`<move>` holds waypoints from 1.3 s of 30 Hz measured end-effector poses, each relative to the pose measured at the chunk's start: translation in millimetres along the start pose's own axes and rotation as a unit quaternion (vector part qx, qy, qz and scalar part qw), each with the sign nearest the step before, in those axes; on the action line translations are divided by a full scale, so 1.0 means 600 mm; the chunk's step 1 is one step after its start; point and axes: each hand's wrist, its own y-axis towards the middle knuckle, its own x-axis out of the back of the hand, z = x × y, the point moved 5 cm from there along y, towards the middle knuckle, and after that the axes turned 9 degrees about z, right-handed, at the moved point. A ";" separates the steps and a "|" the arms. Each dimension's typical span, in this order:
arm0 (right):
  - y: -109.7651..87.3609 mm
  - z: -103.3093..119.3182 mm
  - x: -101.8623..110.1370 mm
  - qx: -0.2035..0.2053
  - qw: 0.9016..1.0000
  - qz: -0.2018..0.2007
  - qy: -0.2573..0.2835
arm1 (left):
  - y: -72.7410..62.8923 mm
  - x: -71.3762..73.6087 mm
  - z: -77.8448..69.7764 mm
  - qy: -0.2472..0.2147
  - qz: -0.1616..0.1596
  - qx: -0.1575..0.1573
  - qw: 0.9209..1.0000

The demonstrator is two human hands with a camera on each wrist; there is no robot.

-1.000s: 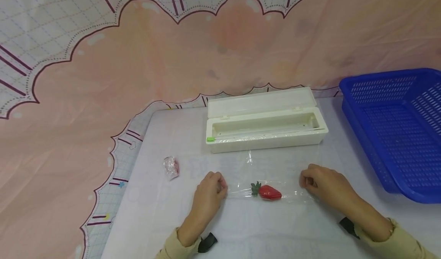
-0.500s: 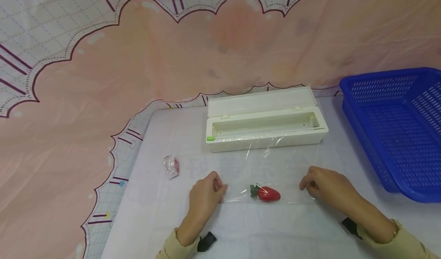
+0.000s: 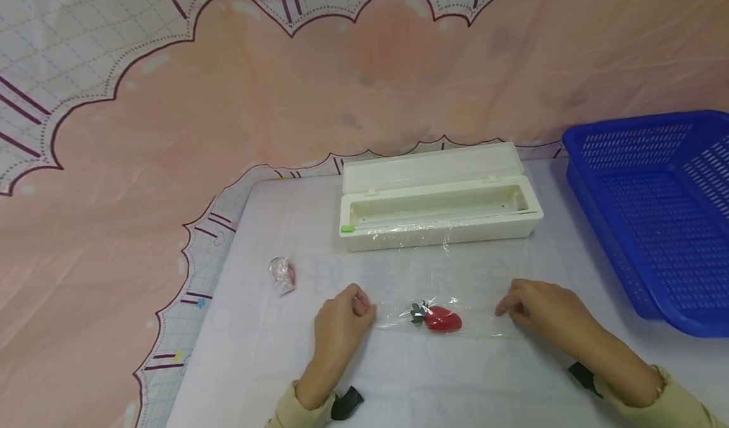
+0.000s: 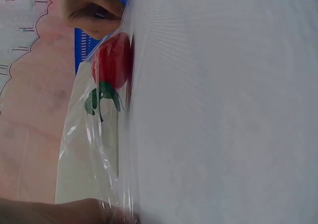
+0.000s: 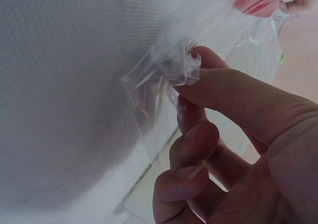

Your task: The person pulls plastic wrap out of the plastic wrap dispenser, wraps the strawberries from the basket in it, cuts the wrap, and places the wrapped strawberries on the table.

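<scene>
A red strawberry (image 3: 443,319) with green leaves lies on its side on the white table, with clear plastic wrap (image 3: 393,314) around it. My left hand (image 3: 342,330) pinches the wrap to the left of the strawberry, at the leafy end. On the other side my right hand (image 3: 549,311) holds the opposite end. Seen from the right wrist, crumpled wrap (image 5: 169,67) sits between thumb and index finger, while the other fingers curl below. The left wrist view has the wrap (image 4: 102,157) stretched past the strawberry (image 4: 112,60) between both hands; the left fingertips are mostly hidden.
Behind the hands stands a long white wrap dispenser box (image 3: 444,235) with its lid up and a green slider (image 3: 347,228) at its left end. A small film-wrapped reddish item (image 3: 283,276) lies at left. A blue plastic basket (image 3: 604,251) stands at right.
Wrap that spread up toward the dispenser box half a second ago now lies in a narrower band around the strawberry. The strawberry has shifted slightly left; both hands have moved only a little.
</scene>
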 end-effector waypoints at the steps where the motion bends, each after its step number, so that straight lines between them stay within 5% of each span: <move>1: -0.001 0.000 0.000 0.000 1.000 0.000 0.000 | 0.000 0.000 0.000 -0.003 -0.002 0.001 1.000; 15: -0.006 -0.004 -0.005 -0.002 1.000 0.031 0.003 | 0.006 0.007 0.031 -0.032 0.014 0.031 0.999; 22: -0.008 -0.008 -0.006 0.001 0.999 0.039 0.013 | 0.009 0.006 0.033 -0.045 0.037 0.014 0.998; 31: -0.009 -0.011 -0.002 0.031 0.999 0.026 0.033 | 0.013 0.053 0.026 -0.075 -0.006 0.007 0.997; 35: -0.010 -0.011 -0.001 0.036 0.999 0.023 0.025 | 0.010 0.064 0.014 -0.078 -0.005 -0.010 0.997; 39: -0.011 -0.005 0.002 0.036 0.999 0.018 0.010 | -0.001 0.065 -0.018 -0.063 -0.008 -0.066 0.996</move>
